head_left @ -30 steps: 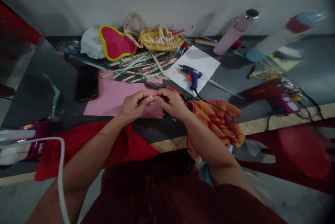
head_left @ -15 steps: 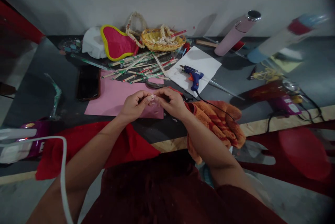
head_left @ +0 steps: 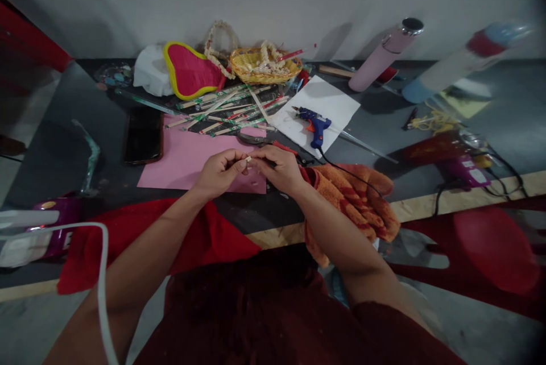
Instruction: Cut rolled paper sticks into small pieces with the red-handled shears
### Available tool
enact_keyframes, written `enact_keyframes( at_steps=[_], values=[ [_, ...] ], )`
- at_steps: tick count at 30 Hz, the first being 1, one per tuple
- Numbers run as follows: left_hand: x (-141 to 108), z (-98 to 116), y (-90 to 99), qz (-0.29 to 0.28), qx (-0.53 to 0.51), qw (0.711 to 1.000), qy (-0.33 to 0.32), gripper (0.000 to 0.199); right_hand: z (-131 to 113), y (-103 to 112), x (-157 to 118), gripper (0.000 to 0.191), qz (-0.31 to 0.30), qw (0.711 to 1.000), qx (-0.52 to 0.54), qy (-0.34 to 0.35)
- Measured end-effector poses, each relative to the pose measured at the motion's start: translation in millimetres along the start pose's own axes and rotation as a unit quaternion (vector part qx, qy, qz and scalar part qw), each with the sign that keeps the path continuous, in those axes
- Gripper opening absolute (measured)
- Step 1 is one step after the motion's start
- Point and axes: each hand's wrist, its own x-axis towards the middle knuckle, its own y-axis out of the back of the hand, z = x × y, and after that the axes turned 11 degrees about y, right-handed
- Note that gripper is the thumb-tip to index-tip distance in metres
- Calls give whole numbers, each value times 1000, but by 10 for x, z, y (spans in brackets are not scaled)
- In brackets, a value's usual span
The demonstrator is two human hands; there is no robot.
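Over the pink sheet of paper (head_left: 187,163), my two hands meet at the fingertips. Between them is a small pale piece (head_left: 248,159), too small to name for certain. My left hand (head_left: 222,170) pinches it from the left, thumb against forefinger. My right hand (head_left: 279,167) closes on it from the other side, fingers bent. Just behind my right hand lie pliers or cutters (head_left: 256,139) with red handles, partly covered by the hand. A blue glue gun (head_left: 315,125) rests on a white sheet (head_left: 328,92) to the right.
Several wrapped chopsticks (head_left: 230,106) lie behind the paper, near a yellow basket (head_left: 267,72). A phone (head_left: 144,136) is at left. An orange towel (head_left: 354,194) and a red cloth (head_left: 205,234) hang at the table edge. A pink flask (head_left: 386,55) stands at the back right.
My fingers have shifted slightly around the small pale piece, which now shows more clearly between the fingertips. Nothing else on the table has moved.
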Motion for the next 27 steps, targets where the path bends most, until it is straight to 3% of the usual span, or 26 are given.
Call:
enact_keyframes(
  at_steps=[11,27],
  values=[
    [-21,-13,-52,47,-35,998,8,24,-19,-12,-7,10,4,1000,-18,-12],
    [-45,-22,-50,77,27,996,-37,16,-24,-13,-5,8,-9,999,-29,-16]
  ],
)
